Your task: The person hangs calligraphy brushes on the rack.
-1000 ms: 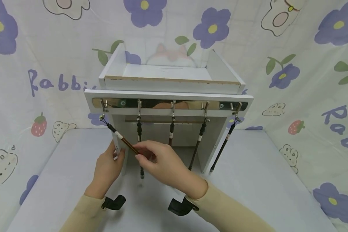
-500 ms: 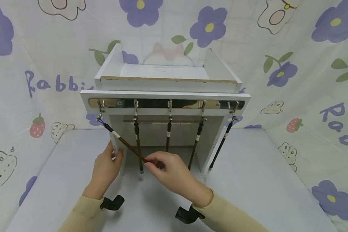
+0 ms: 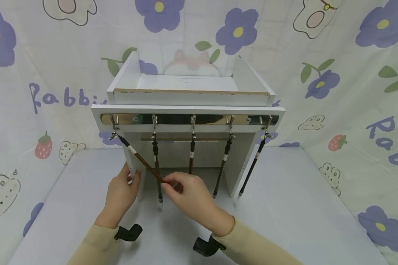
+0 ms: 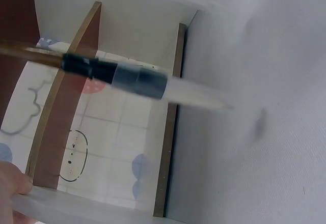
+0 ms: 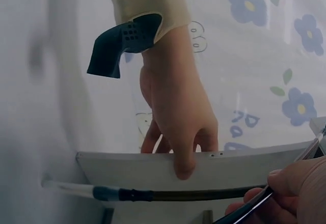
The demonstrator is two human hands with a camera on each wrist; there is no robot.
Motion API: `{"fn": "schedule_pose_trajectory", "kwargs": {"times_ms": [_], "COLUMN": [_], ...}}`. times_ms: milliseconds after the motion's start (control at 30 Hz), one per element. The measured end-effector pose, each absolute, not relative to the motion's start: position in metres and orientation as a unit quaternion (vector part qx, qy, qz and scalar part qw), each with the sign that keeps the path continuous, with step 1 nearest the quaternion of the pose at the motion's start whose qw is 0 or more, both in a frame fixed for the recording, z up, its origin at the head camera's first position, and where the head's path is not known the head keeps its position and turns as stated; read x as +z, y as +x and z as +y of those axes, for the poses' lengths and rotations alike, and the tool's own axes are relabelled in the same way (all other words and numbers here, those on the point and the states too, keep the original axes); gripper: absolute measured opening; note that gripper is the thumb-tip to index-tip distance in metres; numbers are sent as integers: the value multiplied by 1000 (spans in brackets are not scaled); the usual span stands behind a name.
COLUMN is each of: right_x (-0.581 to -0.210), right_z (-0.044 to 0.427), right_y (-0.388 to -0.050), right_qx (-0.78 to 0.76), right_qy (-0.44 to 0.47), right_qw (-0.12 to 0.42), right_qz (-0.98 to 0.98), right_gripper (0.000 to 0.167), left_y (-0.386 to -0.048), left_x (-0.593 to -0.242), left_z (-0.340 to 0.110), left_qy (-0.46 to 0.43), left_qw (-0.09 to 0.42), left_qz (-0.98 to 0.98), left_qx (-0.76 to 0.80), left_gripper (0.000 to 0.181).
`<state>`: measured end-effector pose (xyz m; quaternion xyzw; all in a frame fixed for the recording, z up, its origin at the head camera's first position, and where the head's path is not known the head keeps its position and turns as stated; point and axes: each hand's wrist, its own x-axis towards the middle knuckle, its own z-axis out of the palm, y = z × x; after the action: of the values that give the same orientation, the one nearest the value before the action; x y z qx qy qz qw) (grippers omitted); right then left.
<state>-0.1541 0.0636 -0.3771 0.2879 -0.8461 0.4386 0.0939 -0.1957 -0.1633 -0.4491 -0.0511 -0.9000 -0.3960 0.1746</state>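
My right hand pinches the handle of the leftmost calligraphy brush, which slants down to the right. That brush's cord loop lies at the leftmost hook; whether the loop sits fully on it, I cannot tell. Its tip is hidden by my hand in the head view. With thumb and fingers on either side, my left hand grips the left side panel of a white wooden stand. Behind the held brush hangs a second brush, its white bristles pointing down.
Three more brushes hang from hooks to the right: a middle one, another and the rightmost. The hooks sit on a shiny metal strip. The stand is on a white tabletop before a flower-patterned cloth.
My right hand moved down and right along the brush handle, then back slightly left. The brush stays slanted in its fingers. My left hand keeps its place on the panel.
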Motion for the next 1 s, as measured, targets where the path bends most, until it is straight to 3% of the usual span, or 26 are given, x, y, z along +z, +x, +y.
{"fn": "schedule_pose_trajectory", "kwargs": {"times_ms": [400,700,1000], "right_x": [-397,-413,-417], "right_z": [47,27,26], "right_y": [-152,-155,-157], "right_qx": [442,383,393], "right_qy": [316,322,325], "right_qw": [44,121,138], "right_qz": [-838,-857,-849], "right_gripper": [14,14,16], "left_y": [-197,-198,-196], "left_x": [-449,-447,-447], "left_z": [-163,-160,-161], "left_qy": [-39,-37,-38], "left_qw": [177,184,187], "left_qz": [-903,-903,-904], "left_qx": [-390,-386,-384], "left_gripper": [38,23,25]}}
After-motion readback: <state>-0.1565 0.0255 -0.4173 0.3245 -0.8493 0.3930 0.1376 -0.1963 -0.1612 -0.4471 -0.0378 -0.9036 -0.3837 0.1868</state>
